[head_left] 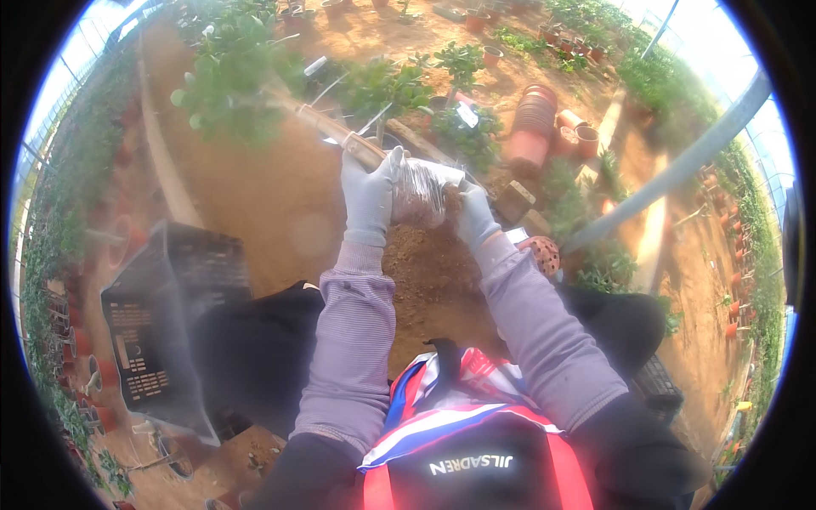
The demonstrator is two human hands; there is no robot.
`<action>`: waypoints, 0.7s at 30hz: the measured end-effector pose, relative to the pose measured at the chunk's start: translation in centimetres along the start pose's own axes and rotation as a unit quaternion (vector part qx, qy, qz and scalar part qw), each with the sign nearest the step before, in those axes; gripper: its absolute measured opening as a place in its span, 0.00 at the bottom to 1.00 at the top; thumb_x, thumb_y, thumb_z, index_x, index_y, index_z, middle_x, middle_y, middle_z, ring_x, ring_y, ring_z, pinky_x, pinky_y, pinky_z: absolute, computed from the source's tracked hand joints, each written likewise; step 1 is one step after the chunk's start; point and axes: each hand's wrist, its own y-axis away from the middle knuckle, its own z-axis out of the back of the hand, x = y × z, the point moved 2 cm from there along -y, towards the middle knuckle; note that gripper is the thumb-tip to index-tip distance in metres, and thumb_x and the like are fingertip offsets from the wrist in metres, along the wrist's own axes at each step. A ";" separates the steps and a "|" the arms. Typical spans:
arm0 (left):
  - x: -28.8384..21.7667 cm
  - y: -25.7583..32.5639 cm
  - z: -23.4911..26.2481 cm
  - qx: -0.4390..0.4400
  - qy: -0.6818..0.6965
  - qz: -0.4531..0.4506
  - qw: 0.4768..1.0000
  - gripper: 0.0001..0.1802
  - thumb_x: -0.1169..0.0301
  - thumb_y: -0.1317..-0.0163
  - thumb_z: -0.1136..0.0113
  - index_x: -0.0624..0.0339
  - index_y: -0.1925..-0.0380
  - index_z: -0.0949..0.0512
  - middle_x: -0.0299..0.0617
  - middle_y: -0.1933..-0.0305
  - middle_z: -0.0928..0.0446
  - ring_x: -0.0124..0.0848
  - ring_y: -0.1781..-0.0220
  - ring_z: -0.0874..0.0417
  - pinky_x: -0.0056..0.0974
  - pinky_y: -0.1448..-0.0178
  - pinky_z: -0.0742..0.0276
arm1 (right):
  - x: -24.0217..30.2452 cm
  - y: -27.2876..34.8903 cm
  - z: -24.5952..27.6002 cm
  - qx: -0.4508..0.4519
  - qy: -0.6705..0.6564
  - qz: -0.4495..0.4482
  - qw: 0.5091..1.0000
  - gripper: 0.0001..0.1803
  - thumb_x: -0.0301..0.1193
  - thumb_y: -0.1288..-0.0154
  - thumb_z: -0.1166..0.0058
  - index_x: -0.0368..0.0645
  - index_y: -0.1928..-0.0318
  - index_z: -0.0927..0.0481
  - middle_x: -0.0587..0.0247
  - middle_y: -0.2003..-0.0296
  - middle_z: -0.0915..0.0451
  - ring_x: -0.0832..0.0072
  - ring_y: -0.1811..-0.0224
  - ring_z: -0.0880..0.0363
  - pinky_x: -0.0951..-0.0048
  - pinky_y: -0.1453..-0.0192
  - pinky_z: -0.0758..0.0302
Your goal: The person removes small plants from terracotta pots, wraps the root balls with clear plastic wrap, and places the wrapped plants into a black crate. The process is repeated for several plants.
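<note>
Both my hands wear pale grey gloves and are raised in front of me. My left hand (371, 197) grips a thin brown plant stem (319, 123) that slants up to the left into green leaves (228, 68). My right hand (473, 212) holds the other side of a crumpled clear plastic wrap (418, 194) bunched around the stem's lower end, which looks filled with brown soil. Both hands close on this bundle. A loose mound of brown soil (429, 272) lies on the ground right below them.
A black plastic crate (161, 323) stands at my left. Stacked terracotta pots (531, 127) and loose ones lie ahead to the right. A grey metal pole (671, 174) slants across the right. Potted green plants (463, 127) fill the far ground.
</note>
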 end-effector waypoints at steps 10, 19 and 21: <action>-2.1 0.7 -1.7 0.189 -0.013 0.040 0.981 0.39 0.71 0.42 0.31 0.65 0.33 0.39 0.43 0.49 0.23 0.32 0.50 0.20 0.37 0.46 0.23 | 6.3 3.8 -5.8 -0.035 -0.068 0.268 0.960 0.13 0.26 0.32 0.41 0.34 0.49 0.19 0.65 0.56 0.18 0.80 0.58 0.20 0.76 0.54 0.23; -3.8 1.3 -4.5 0.304 0.043 -0.063 0.949 0.39 0.70 0.37 0.34 0.63 0.28 0.40 0.45 0.37 0.30 0.29 0.43 0.23 0.37 0.39 0.26 | 5.6 4.0 -3.9 0.054 -0.104 0.245 0.962 0.24 0.40 0.23 0.53 0.32 0.38 0.31 0.52 0.45 0.23 0.64 0.43 0.23 0.60 0.35 0.26; -3.2 1.7 -5.1 0.288 0.112 -0.007 0.951 0.40 0.69 0.37 0.33 0.65 0.29 0.40 0.46 0.32 0.34 0.29 0.42 0.24 0.36 0.38 0.26 | 5.3 3.7 -3.8 0.085 -0.155 0.256 0.950 0.24 0.39 0.22 0.54 0.32 0.38 0.30 0.53 0.45 0.22 0.64 0.43 0.22 0.60 0.35 0.26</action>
